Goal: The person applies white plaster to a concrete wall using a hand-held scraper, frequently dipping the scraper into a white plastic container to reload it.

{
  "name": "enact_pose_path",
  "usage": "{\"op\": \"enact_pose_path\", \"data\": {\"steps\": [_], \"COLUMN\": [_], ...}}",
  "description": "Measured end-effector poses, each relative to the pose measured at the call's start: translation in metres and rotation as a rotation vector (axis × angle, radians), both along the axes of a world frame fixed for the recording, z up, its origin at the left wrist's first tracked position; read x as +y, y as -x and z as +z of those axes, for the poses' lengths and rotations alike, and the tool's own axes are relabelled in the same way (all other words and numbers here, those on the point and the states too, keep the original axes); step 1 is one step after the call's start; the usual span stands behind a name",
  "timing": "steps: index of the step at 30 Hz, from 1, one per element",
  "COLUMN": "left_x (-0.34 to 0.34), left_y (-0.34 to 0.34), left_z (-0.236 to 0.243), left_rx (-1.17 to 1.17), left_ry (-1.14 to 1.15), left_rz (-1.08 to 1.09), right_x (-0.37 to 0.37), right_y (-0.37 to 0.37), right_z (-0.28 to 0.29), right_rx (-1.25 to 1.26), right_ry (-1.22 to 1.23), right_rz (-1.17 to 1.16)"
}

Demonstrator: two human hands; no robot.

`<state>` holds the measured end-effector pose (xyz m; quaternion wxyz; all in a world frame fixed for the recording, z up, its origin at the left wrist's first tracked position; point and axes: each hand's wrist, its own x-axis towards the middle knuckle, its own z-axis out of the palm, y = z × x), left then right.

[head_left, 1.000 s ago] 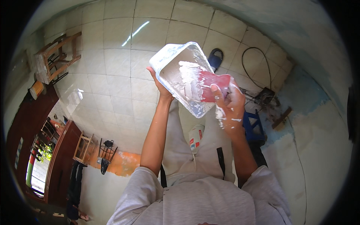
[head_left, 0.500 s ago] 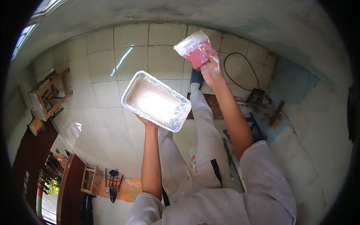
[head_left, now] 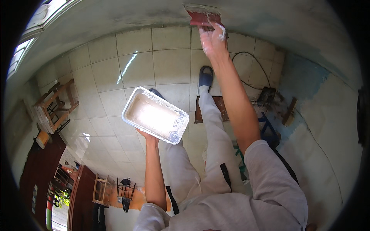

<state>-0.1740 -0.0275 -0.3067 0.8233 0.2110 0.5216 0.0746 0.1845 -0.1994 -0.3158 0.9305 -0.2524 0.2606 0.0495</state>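
Note:
My left hand [head_left: 148,135] grips a white rectangular tub [head_left: 154,115] from underneath, at waist height over my legs. Pale creamy paste lines its inside, with smears along the rim and right end. My right hand [head_left: 212,40], spotted with white paste, reaches far out at the top of the view, closed on a red plastic spreader [head_left: 202,17]. The spreader's pale edge lies against the grey, patchy wall [head_left: 154,13].
Wooden stools [head_left: 54,104] stand at left and lower left, near dark red doors [head_left: 77,196]. A windowsill shows upper left. Right of my legs, on the tiled floor [head_left: 108,84], lie a brown board [head_left: 202,107], a looped cable [head_left: 246,52] and a blue plastic stool [head_left: 264,127].
My right hand has lifted the spreader out of the tub and carried it up and forward onto the wall. My left hand has lowered the tub toward the lower left.

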Motion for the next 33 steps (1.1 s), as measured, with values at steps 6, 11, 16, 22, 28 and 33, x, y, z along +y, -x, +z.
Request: {"op": "enact_pose_path", "data": {"steps": [6,11,16,22,28,33], "left_x": [0.002,-0.003,0.000,0.015,0.001,0.004], "left_y": [0.000,0.000,0.000,0.018,-0.004,0.004], "left_z": [0.003,-0.001,0.007,-0.002,0.009,0.002], "left_rx": [0.028,0.071,0.017,-0.014,-0.001,0.000], "left_ry": [-0.005,-0.022,0.043,0.092,0.049,0.050], "left_rz": [0.003,-0.019,0.006,0.029,0.009,0.006], "right_x": [-0.021,-0.022,0.006,0.005,-0.028,-0.022], "right_y": [0.039,-0.011,-0.048,0.027,0.026,-0.031], "right_z": [-0.066,-0.105,-0.042,0.016,-0.072,-0.066], "right_rx": [0.145,0.390,0.366,0.043,0.411,0.422], "right_ry": [0.104,0.092,0.055,0.045,0.027,0.129], "right_rz": [-0.052,-0.068,-0.043,0.094,-0.017,0.058]}}
